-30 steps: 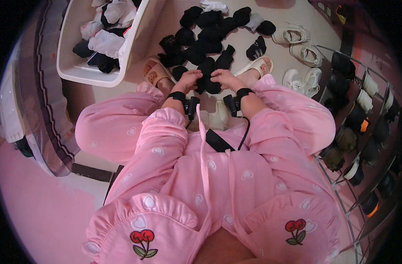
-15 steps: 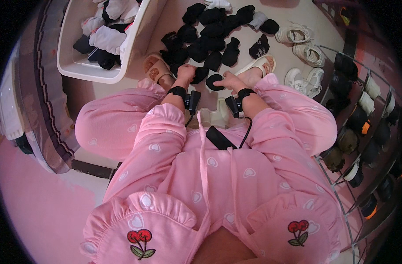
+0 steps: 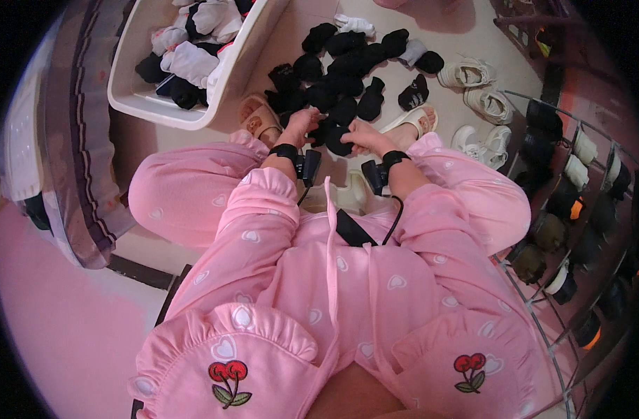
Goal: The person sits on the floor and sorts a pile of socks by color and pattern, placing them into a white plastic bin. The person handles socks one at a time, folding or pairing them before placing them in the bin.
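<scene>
Low between my feet, both hands work at black socks. My left hand (image 3: 304,127) is closed, its fingertips pinched against dark cloth beside the pile. Close to its right, my right hand (image 3: 366,137) grips the edge of a rounded black sock (image 3: 338,142) with thumb and fingers. Just beyond my hands lie several balled black socks (image 3: 343,110), bunched closely on the floor. Among them, toward the far right, are a grey sock (image 3: 412,52) and, farther back, a white one (image 3: 354,26). My fingers partly hide the cloth they hold.
A white plastic tub (image 3: 158,119) with mixed socks stands at the far left. Pale sneakers (image 3: 488,103) sit to the right, beside a metal rack (image 3: 536,307) full of shoes. My sandalled feet (image 3: 418,124) flank the pile. A striped curtain (image 3: 75,160) hangs at left.
My left hand has turned, its fingertips now pointing up and right. My right hand has curled more tightly round the black sock. The whole view has shifted slightly.
</scene>
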Tool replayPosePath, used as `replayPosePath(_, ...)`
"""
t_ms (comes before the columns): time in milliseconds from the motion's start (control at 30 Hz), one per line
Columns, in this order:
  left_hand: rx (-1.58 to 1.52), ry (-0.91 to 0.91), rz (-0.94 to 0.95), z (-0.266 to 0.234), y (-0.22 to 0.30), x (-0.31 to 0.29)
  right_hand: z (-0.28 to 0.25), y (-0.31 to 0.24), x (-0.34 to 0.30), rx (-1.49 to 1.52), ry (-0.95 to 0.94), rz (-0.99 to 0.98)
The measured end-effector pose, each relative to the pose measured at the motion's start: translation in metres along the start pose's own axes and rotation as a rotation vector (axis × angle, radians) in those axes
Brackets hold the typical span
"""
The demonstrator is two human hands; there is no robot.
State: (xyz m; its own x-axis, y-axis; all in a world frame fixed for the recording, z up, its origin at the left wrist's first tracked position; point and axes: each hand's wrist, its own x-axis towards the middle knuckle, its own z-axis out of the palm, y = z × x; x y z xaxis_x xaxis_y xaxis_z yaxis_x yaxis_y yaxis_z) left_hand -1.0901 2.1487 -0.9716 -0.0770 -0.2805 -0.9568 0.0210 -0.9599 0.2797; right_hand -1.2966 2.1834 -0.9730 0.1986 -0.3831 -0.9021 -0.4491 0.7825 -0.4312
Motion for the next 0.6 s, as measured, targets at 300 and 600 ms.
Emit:
replayPosePath(300, -0.093, 0.078, 0.267, -0.019, 0.003, 0.011, -0.036, -0.183, -0.089, 0.48, -0.063, -0.595)
replayPosePath(600, 0.01, 0.179, 0.198, -0.024, -0.002, -0.005, -0.03, -0.211, -0.1, 0.341, -0.09, -0.766)
